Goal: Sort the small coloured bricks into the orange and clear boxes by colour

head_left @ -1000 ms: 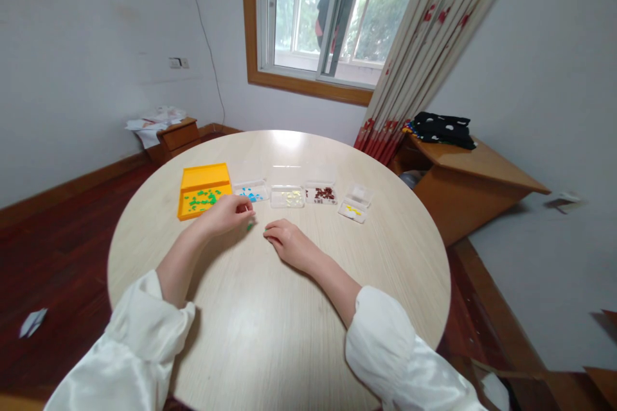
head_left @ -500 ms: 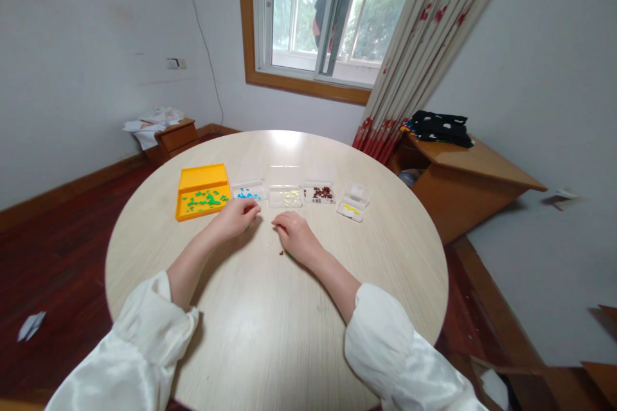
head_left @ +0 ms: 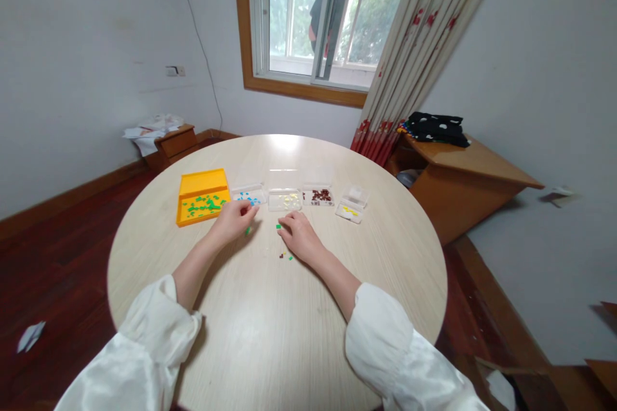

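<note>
My left hand (head_left: 235,221) hovers low in front of the blue-piece box, thumb and fingers pinched; whatever is in the pinch is too small to make out. A small green piece (head_left: 247,230) shows just under its fingers. My right hand (head_left: 301,236) is closed, with another green piece (head_left: 278,227) at its fingertips. On the table below that hand lie a tiny brown piece (head_left: 281,256), a yellow bit and a green piece (head_left: 290,258). An open yellow box (head_left: 180,215) of green pieces stands left of my left hand.
Behind my hands stand clear open boxes: one with blue pieces (head_left: 249,199), one with pale yellow pieces (head_left: 290,201), one with brown pieces (head_left: 322,196). A small box (head_left: 354,216) with yellow pieces stands at right. All rest on a round table (head_left: 270,334).
My right hand has shifted slightly, and a green piece now shows at its fingertips. The small pieces below it are more visible. My left hand stays pinched in nearly the same place.
</note>
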Available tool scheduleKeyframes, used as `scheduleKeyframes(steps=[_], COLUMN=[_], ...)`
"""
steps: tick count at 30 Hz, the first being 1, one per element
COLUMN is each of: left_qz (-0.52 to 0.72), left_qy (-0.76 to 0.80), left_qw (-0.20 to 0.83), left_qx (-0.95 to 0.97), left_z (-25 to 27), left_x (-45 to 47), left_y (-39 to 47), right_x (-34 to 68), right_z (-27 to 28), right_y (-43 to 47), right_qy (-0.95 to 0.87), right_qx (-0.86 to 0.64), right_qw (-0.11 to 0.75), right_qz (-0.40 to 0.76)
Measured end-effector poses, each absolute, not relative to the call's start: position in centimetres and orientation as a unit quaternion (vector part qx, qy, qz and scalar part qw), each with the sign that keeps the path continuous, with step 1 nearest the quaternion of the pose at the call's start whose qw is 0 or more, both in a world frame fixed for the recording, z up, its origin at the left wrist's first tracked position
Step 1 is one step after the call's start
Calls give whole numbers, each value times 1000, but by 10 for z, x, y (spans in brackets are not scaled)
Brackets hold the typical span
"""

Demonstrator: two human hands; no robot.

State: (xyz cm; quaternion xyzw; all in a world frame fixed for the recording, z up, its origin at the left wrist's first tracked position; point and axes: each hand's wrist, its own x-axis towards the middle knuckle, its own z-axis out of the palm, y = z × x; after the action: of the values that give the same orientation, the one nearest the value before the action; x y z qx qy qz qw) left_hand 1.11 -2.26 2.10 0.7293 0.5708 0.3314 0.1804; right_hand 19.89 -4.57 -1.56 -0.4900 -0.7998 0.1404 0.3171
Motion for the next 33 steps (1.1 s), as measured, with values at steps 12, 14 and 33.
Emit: scheduleKeyframes(steps=[12, 14, 33], left_qz=[307, 318, 486], left_qy=[437, 443, 704], left_qw=[231, 238, 67], left_qx=[813, 804, 514], left_z=[11, 11, 25], left_x=[27, 29, -44], left_y=[-31, -31, -3], right_x=[194, 192, 185], right_z=[-9, -9, -10], right_y=[-49, -49, -55], right_qy=[-783, -778, -786], right_qx=[-502, -497, -457], right_qw=[338, 354, 371], right_qz=[143, 150, 189])
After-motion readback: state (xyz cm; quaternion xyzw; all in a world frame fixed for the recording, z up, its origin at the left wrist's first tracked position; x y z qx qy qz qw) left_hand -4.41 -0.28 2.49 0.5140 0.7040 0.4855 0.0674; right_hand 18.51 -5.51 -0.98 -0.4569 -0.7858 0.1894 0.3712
